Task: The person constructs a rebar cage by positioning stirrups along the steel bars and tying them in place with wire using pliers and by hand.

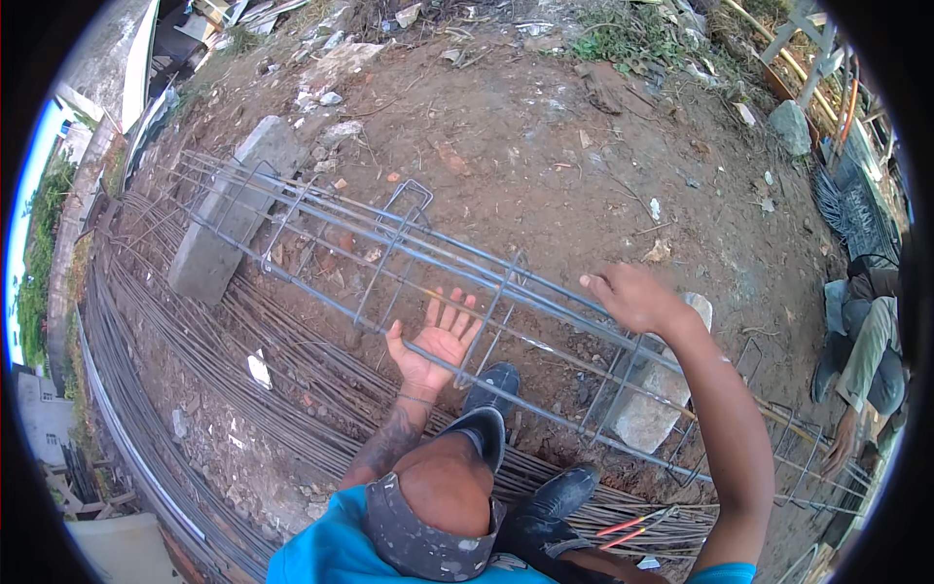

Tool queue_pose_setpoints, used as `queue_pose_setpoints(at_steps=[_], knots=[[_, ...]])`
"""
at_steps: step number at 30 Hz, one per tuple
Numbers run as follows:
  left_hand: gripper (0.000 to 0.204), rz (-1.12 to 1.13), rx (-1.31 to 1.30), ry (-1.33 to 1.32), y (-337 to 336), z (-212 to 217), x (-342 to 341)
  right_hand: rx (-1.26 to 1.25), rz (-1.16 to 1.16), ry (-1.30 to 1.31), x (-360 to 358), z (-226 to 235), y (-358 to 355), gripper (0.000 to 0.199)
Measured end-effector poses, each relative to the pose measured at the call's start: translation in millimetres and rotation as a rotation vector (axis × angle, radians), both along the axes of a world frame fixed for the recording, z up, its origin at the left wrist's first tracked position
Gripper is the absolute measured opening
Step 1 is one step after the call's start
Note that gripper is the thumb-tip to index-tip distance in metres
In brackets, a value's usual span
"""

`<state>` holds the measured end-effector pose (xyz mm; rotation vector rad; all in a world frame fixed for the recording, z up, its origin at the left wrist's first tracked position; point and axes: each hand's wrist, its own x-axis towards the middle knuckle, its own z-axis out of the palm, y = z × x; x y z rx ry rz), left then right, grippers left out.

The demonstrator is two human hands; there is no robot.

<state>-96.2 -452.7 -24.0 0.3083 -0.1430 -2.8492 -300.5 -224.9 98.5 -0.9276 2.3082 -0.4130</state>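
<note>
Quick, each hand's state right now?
Left hand: open, palm up, partly crossed by the rebar cage.
Right hand: partly curled at the rebar cage's far side; grip cannot be told.

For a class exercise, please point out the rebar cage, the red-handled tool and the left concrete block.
Rebar cage (520, 399): head view, lengthwise bar.
Red-handled tool (620, 527): head view, one handle.
Left concrete block (206, 258): head view, broad face.

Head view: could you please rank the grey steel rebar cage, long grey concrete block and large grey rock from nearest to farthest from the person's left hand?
1. Rebar cage: a bar crosses the left hand.
2. Long concrete block: to the left, beneath the cage's end.
3. Grey rock: farthest, upper right.
</note>
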Motion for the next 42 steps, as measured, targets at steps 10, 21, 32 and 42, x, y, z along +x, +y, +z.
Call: queue_pose_setpoints(at_steps=[10, 21, 32, 42], knots=[[0.058, 0.172, -0.11, 0.034, -43, 8, 2, 0.128, 0.059, 0.004, 7, -70, -65, 0.05], [0.07, 0.179, -0.098, -0.035, -45, 46, -17, 0.071, -0.09, 0.209, 8, -23, -63, 0.035], [0.075, 0.163, -0.132, -0.085, -50, 11, -51, 0.057, -0.229, 0.098, -23, -52, -70, 0.032], [0.077, 0.001, -0.182, -0.278, -39, -6, -37, -0.374, -0.299, 0.531, 0, 52, 106, 0.029]])
